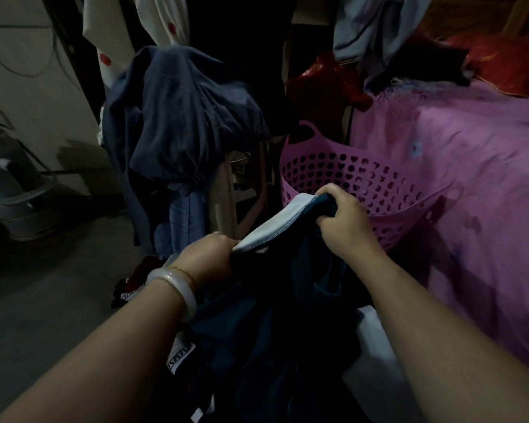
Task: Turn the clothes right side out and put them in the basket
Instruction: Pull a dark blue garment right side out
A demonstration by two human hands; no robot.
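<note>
A dark teal garment with a white stitched band along its edge hangs between my hands at the centre of the view. My left hand grips the near end of the white band. The far end is gripped by my right hand, held just in front of the pink perforated basket. The basket stands behind the garment to the right and what shows of its inside looks empty. More dark clothes lie bunched beneath my forearms.
A heap of navy clothes hangs over a stand at the centre left. A bed with a pink cover fills the right side. A grey metal container stands at the far left on the bare floor. The room is dim.
</note>
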